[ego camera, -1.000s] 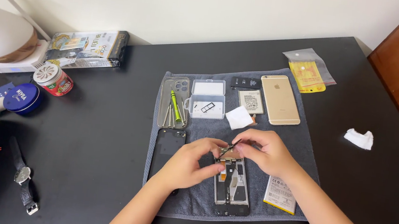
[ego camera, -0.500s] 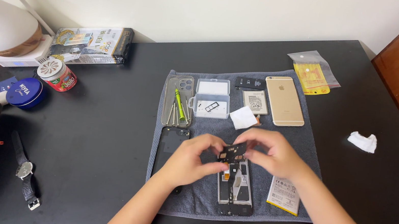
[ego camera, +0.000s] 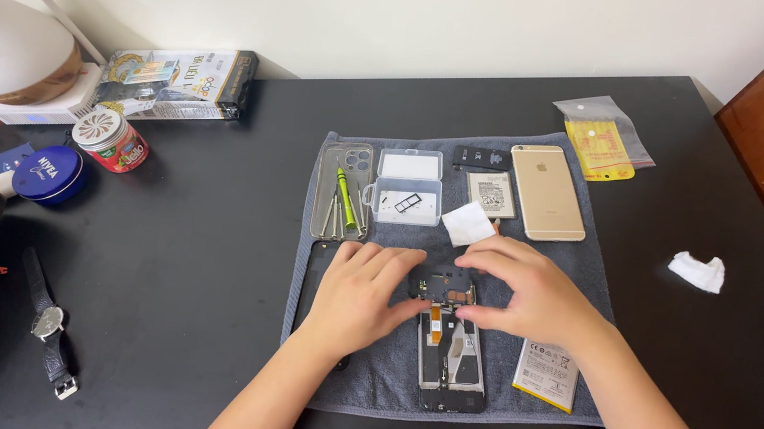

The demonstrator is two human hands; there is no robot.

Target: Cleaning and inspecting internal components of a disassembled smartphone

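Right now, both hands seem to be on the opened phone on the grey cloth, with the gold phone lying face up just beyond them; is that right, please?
Not quite: the gold phone lies face down, its back and camera showing in the head view. The rest holds: the left hand and right hand are both on the opened phone on the grey cloth.

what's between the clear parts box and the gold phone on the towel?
Head view: a small battery and a folded white wipe lie between the clear box and gold phone.
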